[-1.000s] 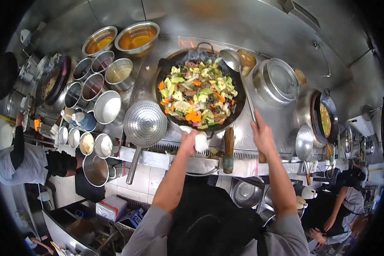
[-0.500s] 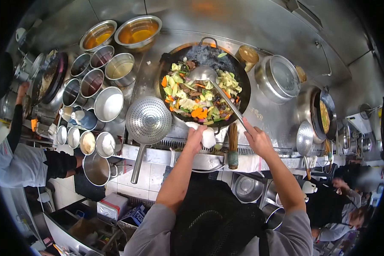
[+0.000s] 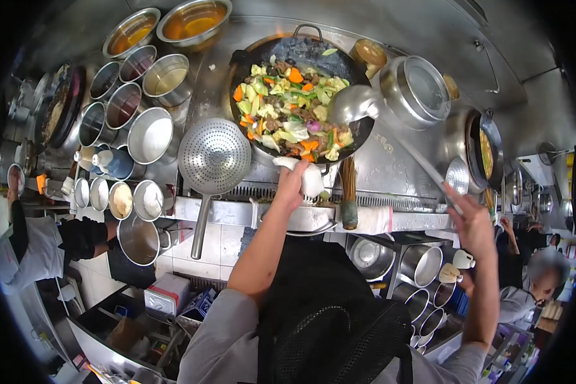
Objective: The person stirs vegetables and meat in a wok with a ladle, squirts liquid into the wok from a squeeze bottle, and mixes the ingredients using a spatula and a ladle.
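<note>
Food point(image 3: 281, 112) is being mixed, the ladle point(image 3: 360, 104) now being swung rightward, clamped in right hand point(image 3: 471, 219); cloth point(image 3: 312, 182) apparently being clenched in left hand point(image 3: 289, 189).

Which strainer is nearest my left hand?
The strainer left of the middle wok, handle pointing toward you; the other strainer is right of it, past your right hand.

Perforated strainer point(image 3: 214, 157): handle overhangs counter point(image 3: 397, 166) front. Two metal bowls point(image 3: 201, 42) w/ orange liq. point(image 3: 198, 24), rear L. Brush point(image 3: 349, 195) at front edge, bristles twd. rear. Lg. pot point(image 3: 395, 96), R side. Deep bucket point(image 3: 136, 240) w/ side handle, lower L. Co-worker point(image 3: 32, 249), far L, pale shirt.
</note>
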Demonstrator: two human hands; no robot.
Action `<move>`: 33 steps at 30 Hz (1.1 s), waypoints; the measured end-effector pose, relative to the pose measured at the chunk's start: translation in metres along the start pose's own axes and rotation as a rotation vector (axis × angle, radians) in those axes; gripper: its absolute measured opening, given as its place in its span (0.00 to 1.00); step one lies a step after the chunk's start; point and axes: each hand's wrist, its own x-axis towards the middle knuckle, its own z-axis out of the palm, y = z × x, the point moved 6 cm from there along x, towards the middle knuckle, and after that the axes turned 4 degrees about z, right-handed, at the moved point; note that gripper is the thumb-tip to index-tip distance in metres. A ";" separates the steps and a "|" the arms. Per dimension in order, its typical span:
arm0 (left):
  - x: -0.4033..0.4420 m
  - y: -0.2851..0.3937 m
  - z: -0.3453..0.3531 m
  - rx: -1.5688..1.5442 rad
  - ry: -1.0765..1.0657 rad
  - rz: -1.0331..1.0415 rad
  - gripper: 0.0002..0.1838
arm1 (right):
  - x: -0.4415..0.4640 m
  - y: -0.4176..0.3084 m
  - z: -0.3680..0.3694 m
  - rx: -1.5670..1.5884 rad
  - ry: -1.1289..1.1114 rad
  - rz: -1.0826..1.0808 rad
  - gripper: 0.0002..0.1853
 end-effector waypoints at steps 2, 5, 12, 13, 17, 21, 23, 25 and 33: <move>0.001 0.000 0.001 0.001 0.048 -0.004 0.20 | 0.004 -0.006 -0.038 -0.057 0.001 0.006 0.33; -0.005 0.009 0.008 0.038 0.080 -0.025 0.19 | 0.014 -0.003 -0.049 -0.227 -0.058 0.026 0.32; 0.014 -0.008 -0.008 0.102 0.042 -0.117 0.18 | 0.062 0.045 0.146 -0.099 -0.143 0.004 0.33; 0.011 -0.007 -0.006 0.102 0.040 -0.117 0.18 | 0.066 0.040 0.173 0.010 -0.087 -0.010 0.33; 0.005 -0.004 -0.007 0.150 0.125 -0.121 0.18 | 0.072 0.020 0.185 0.510 -0.133 0.209 0.31; 0.007 -0.002 -0.005 0.099 0.088 -0.052 0.17 | 0.058 0.002 0.130 0.490 0.013 0.073 0.29; 0.009 -0.003 -0.005 0.120 0.075 -0.053 0.15 | 0.062 -0.012 0.108 0.443 0.120 -0.032 0.30; 0.014 -0.007 -0.008 0.124 0.064 -0.046 0.14 | 0.087 -0.036 0.099 0.351 0.115 -0.031 0.30; 0.013 -0.007 -0.009 0.118 0.057 0.005 0.12 | 0.153 -0.068 0.176 -0.057 -0.025 -0.271 0.34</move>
